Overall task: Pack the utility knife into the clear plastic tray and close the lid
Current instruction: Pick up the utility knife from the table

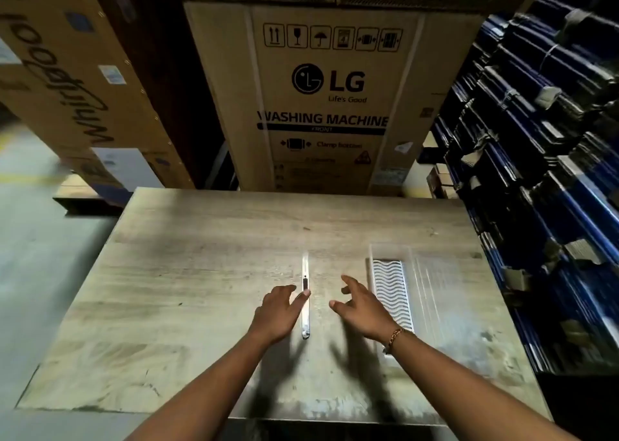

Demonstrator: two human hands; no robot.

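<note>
A long, thin silver utility knife (305,273) lies on the wooden table (187,290), pointing away from me. My left hand (278,313) rests beside it with fingertips touching its left edge near the middle. My right hand (361,306) hovers open just right of the knife, fingers spread, holding nothing. The clear plastic tray (390,293) with a wavy ribbed insert lies to the right of that hand. Its transparent lid (445,293) is folded open flat on the table further right.
A tall LG washing machine carton (335,105) stands behind the table's far edge. Another large carton (67,82) leans at the left. Stacked blue and black bundles (542,172) line the right side, close to the table's edge.
</note>
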